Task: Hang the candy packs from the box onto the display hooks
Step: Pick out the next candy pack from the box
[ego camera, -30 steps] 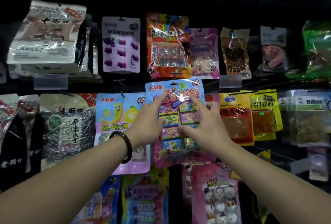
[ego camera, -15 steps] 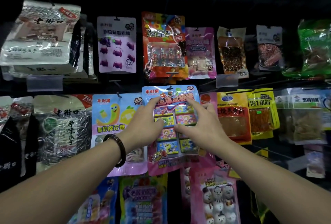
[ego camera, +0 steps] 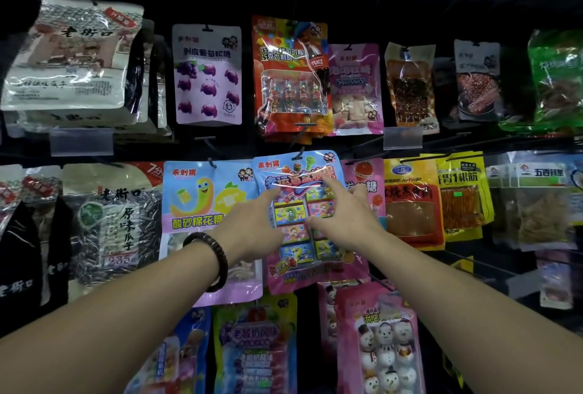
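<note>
A blue and pink candy pack [ego camera: 303, 270] with small coloured squares hangs in the middle row, its top hole at a black display hook [ego camera: 298, 156]. My left hand [ego camera: 249, 232], with a dark bead bracelet on the wrist, grips the pack's left side, index finger stretched up over its front. My right hand [ego camera: 345, 220] grips the right side, index finger on the pack's printed title and thumb on the squares. The box is not in view.
Hanging packs fill the dark display: a yellow-worm marshmallow pack [ego camera: 205, 204] to the left, a pink strawberry pack [ego camera: 366, 182] behind on the right, a red chocolate pack [ego camera: 290, 78] above, a snowman pack [ego camera: 381, 346] below. Clear price holders [ego camera: 403, 138] jut out.
The candy pack has come down from in front of the upper row until its hole sits at the hook. Both hands moved down with it and kept their grip.
</note>
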`<state>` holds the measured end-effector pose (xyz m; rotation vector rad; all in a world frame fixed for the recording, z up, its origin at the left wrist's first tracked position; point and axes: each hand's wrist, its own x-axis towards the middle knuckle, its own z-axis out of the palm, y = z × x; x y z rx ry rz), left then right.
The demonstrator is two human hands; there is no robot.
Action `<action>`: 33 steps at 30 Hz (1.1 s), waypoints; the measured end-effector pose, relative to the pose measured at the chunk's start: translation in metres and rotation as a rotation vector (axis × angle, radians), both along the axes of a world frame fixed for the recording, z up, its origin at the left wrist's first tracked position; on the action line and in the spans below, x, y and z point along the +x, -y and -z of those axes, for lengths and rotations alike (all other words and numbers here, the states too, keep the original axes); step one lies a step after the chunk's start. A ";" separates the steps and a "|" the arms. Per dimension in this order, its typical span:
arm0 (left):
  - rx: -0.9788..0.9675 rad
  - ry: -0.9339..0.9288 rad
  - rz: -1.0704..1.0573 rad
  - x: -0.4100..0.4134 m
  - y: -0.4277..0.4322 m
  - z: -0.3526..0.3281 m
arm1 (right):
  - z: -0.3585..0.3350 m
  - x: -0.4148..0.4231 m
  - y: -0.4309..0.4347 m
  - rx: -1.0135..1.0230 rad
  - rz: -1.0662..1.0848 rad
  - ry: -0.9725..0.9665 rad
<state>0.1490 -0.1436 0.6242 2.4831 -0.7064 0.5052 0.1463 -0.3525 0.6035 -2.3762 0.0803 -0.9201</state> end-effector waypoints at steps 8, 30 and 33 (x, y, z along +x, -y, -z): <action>0.137 0.083 0.083 -0.043 -0.053 0.072 | 0.035 -0.024 -0.023 0.014 0.027 0.020; 0.851 -1.031 0.297 -0.170 -0.210 0.509 | 0.607 -0.202 -0.169 0.235 -0.251 -0.950; 0.740 -1.054 0.304 -0.171 -0.214 0.519 | 0.661 -0.229 -0.177 0.230 -0.259 -1.266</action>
